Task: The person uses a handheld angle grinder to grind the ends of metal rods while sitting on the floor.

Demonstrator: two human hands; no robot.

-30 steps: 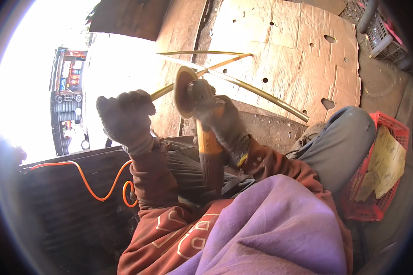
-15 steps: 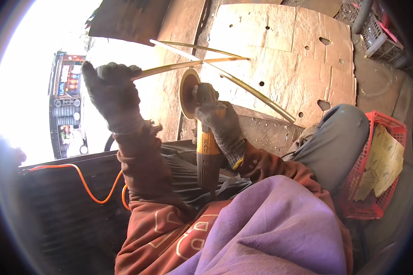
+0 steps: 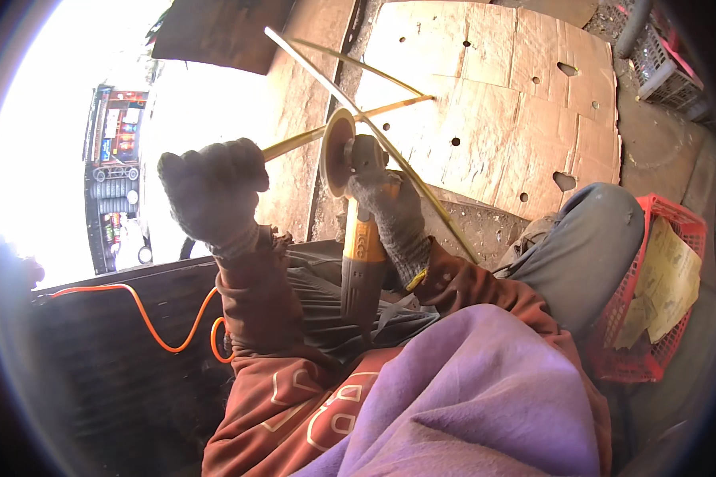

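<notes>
Left grip (image 3: 215, 191), in a grey knitted glove: curled into a fist, pinching the left end of a thin brass-coloured metal bar (image 3: 294, 145), which runs right to a corner over a flat brown cardboard sheet (image 3: 493, 103). Right grip (image 3: 386, 199), likewise gloved: wrapped about a yellow-and-grey angle grinder (image 3: 362, 246) near its head; the round thin disc (image 3: 339, 155) stands on edge at the bar; whether they touch, we cannot tell. Long straight pale-ended bar (image 3: 310, 67): crosses the held one just right of the disc, far left to near right. Second slim brass-coloured bar (image 3: 358, 65): slants from far left to the same corner. State of work: we judge it under way; we see no sparks, the disc hides a short stretch, and how much is finished or left we cannot tell. Right: red plastic lattice crate (image 3: 630, 370). Left: orange cable (image 3: 175, 350)
</notes>
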